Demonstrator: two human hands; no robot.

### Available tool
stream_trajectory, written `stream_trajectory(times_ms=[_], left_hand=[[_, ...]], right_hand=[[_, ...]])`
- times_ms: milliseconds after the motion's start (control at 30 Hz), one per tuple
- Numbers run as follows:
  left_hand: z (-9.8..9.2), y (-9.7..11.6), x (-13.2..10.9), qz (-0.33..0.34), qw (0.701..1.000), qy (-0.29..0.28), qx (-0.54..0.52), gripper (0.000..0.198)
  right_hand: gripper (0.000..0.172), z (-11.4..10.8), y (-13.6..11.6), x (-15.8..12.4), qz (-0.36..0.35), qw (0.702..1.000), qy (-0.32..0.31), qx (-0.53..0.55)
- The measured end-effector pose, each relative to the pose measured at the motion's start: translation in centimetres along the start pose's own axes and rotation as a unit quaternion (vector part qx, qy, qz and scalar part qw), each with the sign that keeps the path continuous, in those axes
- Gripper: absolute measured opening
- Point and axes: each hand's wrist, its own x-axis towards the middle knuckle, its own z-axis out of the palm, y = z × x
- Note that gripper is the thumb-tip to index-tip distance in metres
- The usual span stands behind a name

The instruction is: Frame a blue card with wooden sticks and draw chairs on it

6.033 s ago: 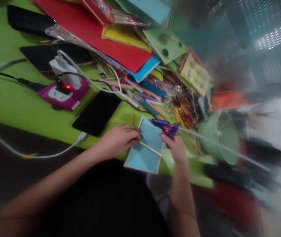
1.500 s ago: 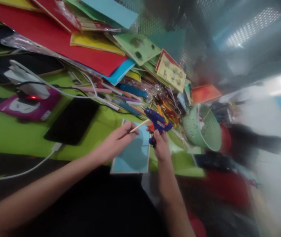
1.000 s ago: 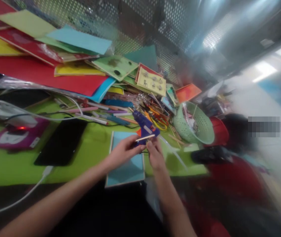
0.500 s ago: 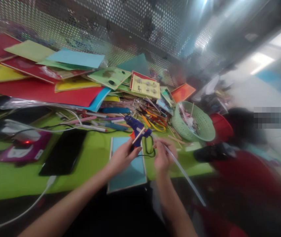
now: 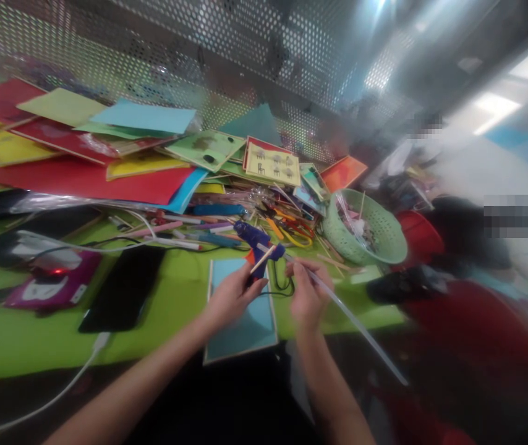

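Since 1.5 seconds ago, right hand (image 5: 305, 295) off the blue glue gun (image 5: 255, 238) and now closed around 1 long clear glue stick (image 5: 352, 318), upper end at the back of the gun, the rest slanting down to the right past the table edge. Left hand (image 5: 230, 298) pinched shut on 1 thin wooden stick (image 5: 263, 259), tilted up to the right, fingertips against the gun's handle; unclear whether gripping the gun too. Under both hands, a light blue card (image 5: 257, 324) edged with wooden sticks, flat on the green table (image 5: 23, 337). To the right, a green basket (image 5: 387, 241); to the left, a black phone (image 5: 125, 287); behind, loose coloured paper sheets (image 5: 106, 176).
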Motion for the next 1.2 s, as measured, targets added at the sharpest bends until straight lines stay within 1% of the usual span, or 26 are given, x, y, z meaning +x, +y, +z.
stream_trajectory(times_ms=[167, 233, 300, 333, 367, 467, 567, 633, 733, 833, 900, 967, 1067, 1200], left_hand=[[0.2, 0.0, 0.0, -0.007, 1.000, -0.007, -0.017, 0.023], [0.5, -0.1, 0.0, -0.005, 0.999, -0.008, -0.033, 0.026], [0.8, -0.1, 0.0, 0.000, 0.999, -0.011, -0.049, 0.031], [0.9, -0.2, 0.0, 0.003, 0.998, -0.014, -0.056, 0.033], [1.0, -0.2, -0.1, 0.006, 0.998, -0.017, -0.061, 0.035], [1.3, -0.1, -0.4, 0.014, 0.997, -0.034, -0.068, 0.040], [1.6, 0.0, -0.8, 0.024, 0.996, -0.061, -0.063, 0.041], [1.6, 0.0, -1.1, 0.028, 0.995, -0.080, -0.050, 0.038], [1.2, -0.2, -1.7, 0.030, 0.994, -0.097, -0.029, 0.032], [0.6, -0.6, -2.6, 0.031, 0.994, -0.107, -0.015, 0.035], [0.4, -0.9, -3.4, 0.026, 0.994, -0.108, -0.005, 0.039], [0.3, -1.3, -4.1, 0.021, 0.994, -0.106, 0.009, 0.040], [0.3, -1.8, -4.7, 0.022, 0.994, -0.100, 0.025, 0.034], [0.7, -1.9, -4.5, 0.029, 0.996, -0.074, 0.043, 0.022]], right_hand=[[0.016, 0.0, 0.3, 0.1, 0.050, 0.998, -0.015, 0.018], [0.026, -0.1, 0.8, 0.1, 0.072, 0.997, -0.032, 0.028], [0.043, -0.1, 1.4, 0.3, 0.103, 0.991, -0.079, 0.032], [0.049, 0.0, 1.7, 0.3, 0.124, 0.986, -0.112, 0.028], [0.051, 0.0, 2.0, 0.3, 0.149, 0.978, -0.146, 0.024], [0.044, 0.4, 2.4, 0.3, 0.222, 0.947, -0.232, 0.030], [0.043, 0.5, 2.1, 0.3, 0.259, 0.917, -0.298, 0.060], [0.042, 0.4, 1.7, 0.3, 0.269, 0.907, -0.321, 0.049], [0.039, -0.2, 1.2, 0.5, 0.268, 0.901, -0.341, -0.004], [0.037, -0.8, 0.8, 0.6, 0.256, 0.887, -0.382, -0.048], [0.036, -1.2, 0.7, 0.6, 0.252, 0.881, -0.395, -0.061], [0.035, -1.6, 0.7, 0.5, 0.256, 0.881, -0.393, -0.065], [0.038, -1.8, 0.9, 0.5, 0.282, 0.880, -0.377, -0.066], [0.041, -1.8, 1.7, 0.4, 0.317, 0.874, -0.361, -0.078]])
